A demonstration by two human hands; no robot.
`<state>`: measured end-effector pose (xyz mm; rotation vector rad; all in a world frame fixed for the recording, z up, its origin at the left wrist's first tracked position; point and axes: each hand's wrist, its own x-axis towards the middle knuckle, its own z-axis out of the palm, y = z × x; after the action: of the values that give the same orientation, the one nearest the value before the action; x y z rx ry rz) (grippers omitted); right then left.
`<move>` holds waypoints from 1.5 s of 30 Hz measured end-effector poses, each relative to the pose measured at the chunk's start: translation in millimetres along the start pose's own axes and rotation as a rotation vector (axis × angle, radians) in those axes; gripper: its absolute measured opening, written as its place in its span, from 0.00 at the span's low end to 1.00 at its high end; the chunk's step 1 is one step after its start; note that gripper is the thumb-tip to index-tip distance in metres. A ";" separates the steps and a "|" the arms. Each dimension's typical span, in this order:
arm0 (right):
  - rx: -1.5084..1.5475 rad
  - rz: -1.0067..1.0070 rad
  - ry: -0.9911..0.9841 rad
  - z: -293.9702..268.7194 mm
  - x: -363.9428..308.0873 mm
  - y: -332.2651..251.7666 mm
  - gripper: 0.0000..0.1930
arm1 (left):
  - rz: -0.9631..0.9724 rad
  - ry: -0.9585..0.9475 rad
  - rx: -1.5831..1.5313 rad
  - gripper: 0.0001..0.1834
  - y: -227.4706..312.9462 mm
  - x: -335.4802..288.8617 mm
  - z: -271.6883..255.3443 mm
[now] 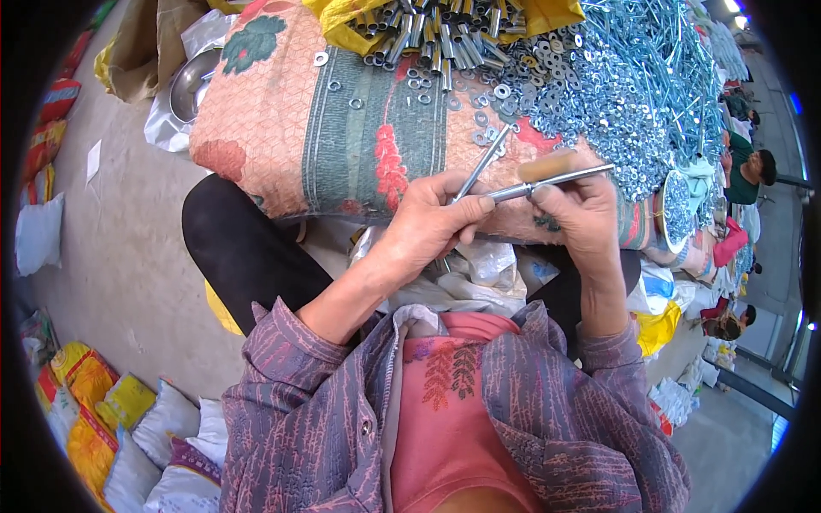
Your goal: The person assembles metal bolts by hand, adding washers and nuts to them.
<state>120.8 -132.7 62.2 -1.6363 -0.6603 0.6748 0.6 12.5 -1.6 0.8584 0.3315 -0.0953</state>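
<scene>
Above my lap, my left hand (423, 221) is closed, its thumb and fingers pinching the near end of a metal sleeve (510, 192). A second slim metal rod, likely a bolt (489, 156), juts up and away from the same hand. From the sleeve a long bolt (581, 173) runs out to the right, and my right hand (586, 214) is closed around it, thumb beneath. A tan blur above the bolt looks like a moving finger of that hand. Beyond my hands, loose washers (505, 91) lie on a padded, flowered cloth (256, 111).
Metal sleeves (419, 38) spill from a yellow bag at the far side. Nuts (620, 128) and long bolts (654, 56) heap to the right, beside a round tub of small parts (676, 214). A metal bowl (192, 85) stands left. Filled sacks (167, 423) line the floor; other people sit far right.
</scene>
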 end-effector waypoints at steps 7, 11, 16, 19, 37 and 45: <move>0.107 0.059 -0.059 0.1 5.3 10.8 0.09 | 0.128 0.113 0.109 0.10 2.5 -1.6 9.0; 0.119 0.052 -0.044 1.5 5.1 11.7 0.10 | 0.102 0.117 0.105 0.10 4.6 -3.9 7.6; 0.199 -0.033 0.025 13.0 7.3 -6.4 0.12 | 0.023 0.045 -0.083 0.08 7.2 -4.0 2.3; 0.145 -0.019 -0.022 -0.3 6.5 4.7 0.13 | 0.011 0.065 -0.028 0.07 6.3 -5.8 6.1; -0.016 0.049 -0.057 -9.9 7.4 1.6 0.25 | 0.140 0.162 0.112 0.04 4.5 -3.1 2.0; -0.030 0.182 -0.162 -26.0 9.7 5.7 0.27 | 0.121 0.145 0.069 0.04 4.9 -3.8 4.1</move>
<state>146.9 -143.6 59.7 -1.6953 -0.6450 0.9406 -0.9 12.5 5.6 0.9542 0.4130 0.0690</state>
